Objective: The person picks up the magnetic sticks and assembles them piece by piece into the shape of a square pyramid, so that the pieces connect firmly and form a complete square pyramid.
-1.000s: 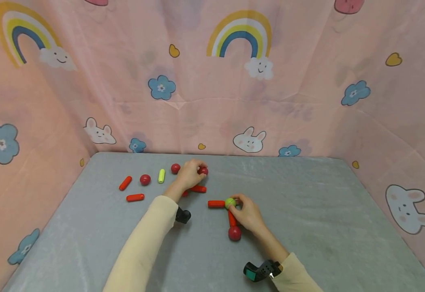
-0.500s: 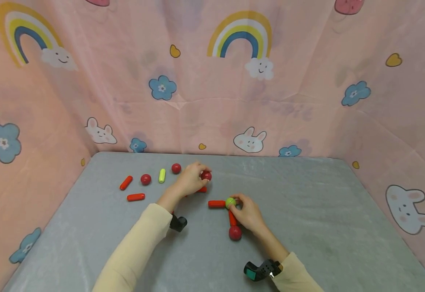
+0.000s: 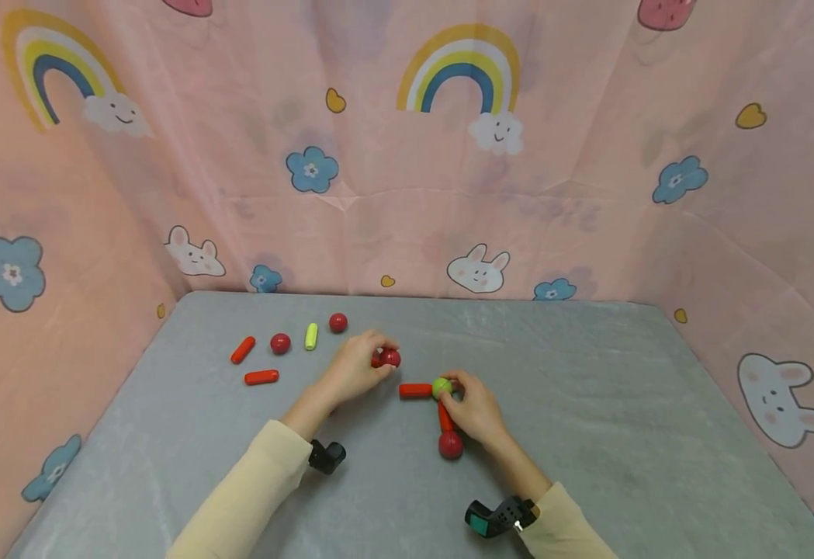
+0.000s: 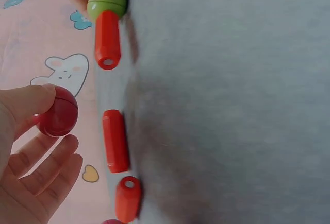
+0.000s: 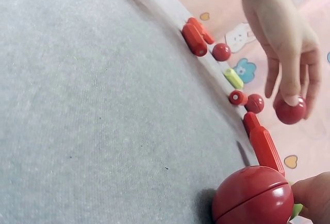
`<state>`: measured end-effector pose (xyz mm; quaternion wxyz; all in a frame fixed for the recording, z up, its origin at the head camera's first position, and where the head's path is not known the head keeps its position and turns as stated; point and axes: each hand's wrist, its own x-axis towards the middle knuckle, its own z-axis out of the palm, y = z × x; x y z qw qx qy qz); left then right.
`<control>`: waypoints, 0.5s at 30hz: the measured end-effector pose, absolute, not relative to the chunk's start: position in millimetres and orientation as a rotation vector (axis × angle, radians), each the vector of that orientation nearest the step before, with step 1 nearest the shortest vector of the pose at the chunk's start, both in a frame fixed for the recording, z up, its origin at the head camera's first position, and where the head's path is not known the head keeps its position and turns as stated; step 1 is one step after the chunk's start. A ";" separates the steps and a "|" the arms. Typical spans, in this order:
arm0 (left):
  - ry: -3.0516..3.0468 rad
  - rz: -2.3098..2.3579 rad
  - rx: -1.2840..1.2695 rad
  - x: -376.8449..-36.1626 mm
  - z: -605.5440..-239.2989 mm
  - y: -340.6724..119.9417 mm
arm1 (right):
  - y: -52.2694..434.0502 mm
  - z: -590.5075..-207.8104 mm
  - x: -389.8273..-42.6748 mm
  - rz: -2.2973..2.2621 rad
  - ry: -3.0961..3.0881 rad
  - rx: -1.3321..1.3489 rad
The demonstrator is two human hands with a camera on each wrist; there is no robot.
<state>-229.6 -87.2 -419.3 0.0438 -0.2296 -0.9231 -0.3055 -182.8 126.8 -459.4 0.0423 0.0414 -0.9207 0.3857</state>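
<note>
Between thumb and fingers, my left hand (image 3: 354,369) holds a shiny red ball (image 3: 390,358); the left wrist view shows that red ball (image 4: 62,113) pinched, the other fingers spread loosely. My right hand (image 3: 476,409) pinches a green ball (image 3: 441,388) low over the table. From the green ball one red rod (image 3: 415,391) sticks out to the left, its free end showing a hole (image 4: 108,63). Another red rod (image 3: 445,419) runs toward me, with a red ball (image 3: 451,445) on its end. My right fingers partly cover the green ball.
Two loose red rods, one lying (image 4: 116,140) and one with its hole showing (image 4: 128,199), are near the left hand. Farther left on the grey table (image 3: 588,419) are two red rods (image 3: 261,376), a red ball (image 3: 280,343), a yellow rod (image 3: 311,336) and another red ball (image 3: 337,322).
My left hand has brought its red ball from the back of the table toward me, closer to the joined pieces. The right hand and the green ball have stayed in place.
</note>
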 end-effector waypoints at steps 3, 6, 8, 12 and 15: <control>-2.813 -0.954 -0.701 -223.2 -424.0 -90.6 | 127.0 -459.6 -182.7 1.190 -2.822 0.122; -2.816 -0.969 -0.695 -217.5 -428.0 -93.2 | 127.2 -459.2 -182.6 1.185 -2.823 0.122; -2.832 -0.980 -0.680 -213.9 -430.2 -94.3 | 127.3 -459.0 -182.7 1.181 -2.824 0.120; -2.868 -0.989 -0.662 -208.4 -434.3 -95.2 | 127.5 -459.0 -182.7 1.182 -2.824 0.112; -2.886 -0.994 -0.661 -205.7 -437.6 -95.4 | 127.4 -459.5 -183.2 1.186 -2.827 0.110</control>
